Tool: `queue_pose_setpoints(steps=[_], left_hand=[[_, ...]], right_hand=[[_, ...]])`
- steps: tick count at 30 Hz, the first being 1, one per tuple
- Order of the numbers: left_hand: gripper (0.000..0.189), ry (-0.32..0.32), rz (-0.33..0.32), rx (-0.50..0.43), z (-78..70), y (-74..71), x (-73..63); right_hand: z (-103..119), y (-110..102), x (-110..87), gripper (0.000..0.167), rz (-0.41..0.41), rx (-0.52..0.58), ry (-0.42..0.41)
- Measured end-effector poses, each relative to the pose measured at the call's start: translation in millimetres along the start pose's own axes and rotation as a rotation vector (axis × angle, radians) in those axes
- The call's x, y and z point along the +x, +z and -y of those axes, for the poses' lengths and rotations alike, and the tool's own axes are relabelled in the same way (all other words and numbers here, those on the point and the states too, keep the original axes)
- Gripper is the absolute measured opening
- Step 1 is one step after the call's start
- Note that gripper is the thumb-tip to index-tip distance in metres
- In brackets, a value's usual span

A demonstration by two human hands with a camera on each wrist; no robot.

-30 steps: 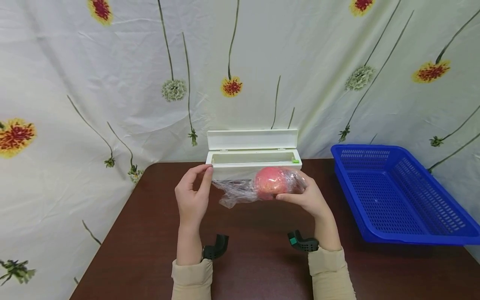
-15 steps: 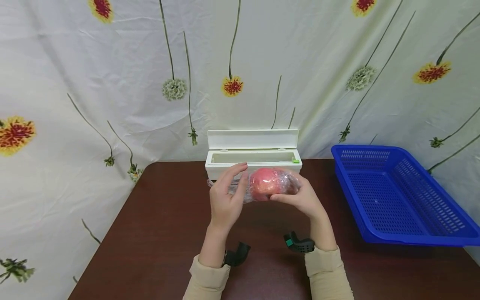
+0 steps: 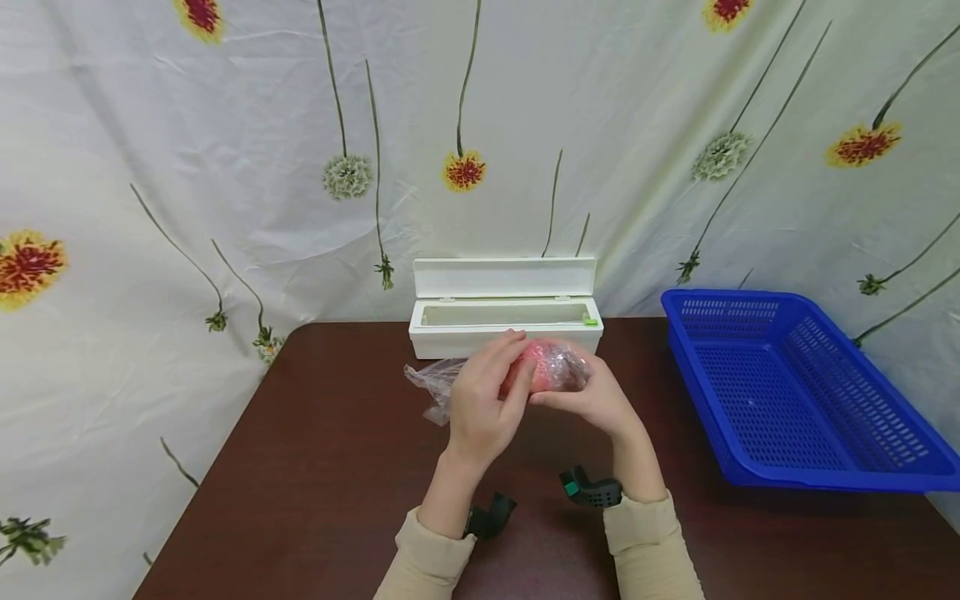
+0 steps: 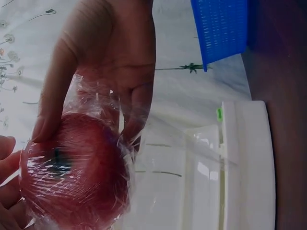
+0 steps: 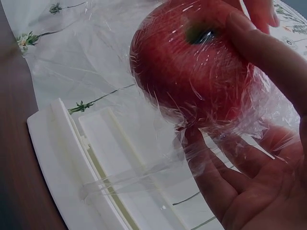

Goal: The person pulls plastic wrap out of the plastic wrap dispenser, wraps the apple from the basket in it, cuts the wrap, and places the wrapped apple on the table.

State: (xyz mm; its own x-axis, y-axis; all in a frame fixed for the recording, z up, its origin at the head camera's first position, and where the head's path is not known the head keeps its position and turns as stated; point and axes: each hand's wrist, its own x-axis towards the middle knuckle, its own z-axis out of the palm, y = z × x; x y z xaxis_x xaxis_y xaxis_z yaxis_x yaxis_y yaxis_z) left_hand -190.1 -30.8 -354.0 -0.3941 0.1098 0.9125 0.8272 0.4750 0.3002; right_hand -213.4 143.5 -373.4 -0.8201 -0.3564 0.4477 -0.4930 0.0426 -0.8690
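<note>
A red apple (image 3: 542,363) wrapped in clear plastic film is held between both hands above the table. My right hand (image 3: 596,402) grips it on the right, thumb on the near side and fingers beyond. On the other side, my left hand (image 3: 480,408) curls round the apple and covers much of it. Loose film (image 3: 438,385) trails out left of that hand. In the left wrist view, film pulls tight over the apple's skin (image 4: 86,187), and a dark stem hollow shows through. More film bunches around the right fingers (image 5: 211,167) in the right wrist view.
Behind the hands, a white wrap dispenser box (image 3: 442,340) stands with its lid (image 3: 505,278) raised and a green slider (image 3: 591,322) at its right. A blue basket (image 3: 772,408) sits on the right of the brown table (image 3: 300,467). A flowered curtain (image 3: 285,108) hangs behind.
My left hand has moved right from the end of the film to the apple. The right hand has shifted slightly left with the apple.
</note>
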Motion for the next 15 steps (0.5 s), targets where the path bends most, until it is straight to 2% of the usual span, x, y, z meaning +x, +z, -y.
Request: queue_pose_setpoints(steps=[6,15], left_hand=[[0.025,-0.014,0.034,0.038,0.1,2.1,-0.8],[0.031,-0.046,0.060,0.043,7.4,3.5,-4.8]], right_hand=[[1.9,1.7,-0.1,0.066,-0.015,-0.058,-0.008],[4.8,3.7,0.1,0.068,-0.016,-0.070,0.027]])
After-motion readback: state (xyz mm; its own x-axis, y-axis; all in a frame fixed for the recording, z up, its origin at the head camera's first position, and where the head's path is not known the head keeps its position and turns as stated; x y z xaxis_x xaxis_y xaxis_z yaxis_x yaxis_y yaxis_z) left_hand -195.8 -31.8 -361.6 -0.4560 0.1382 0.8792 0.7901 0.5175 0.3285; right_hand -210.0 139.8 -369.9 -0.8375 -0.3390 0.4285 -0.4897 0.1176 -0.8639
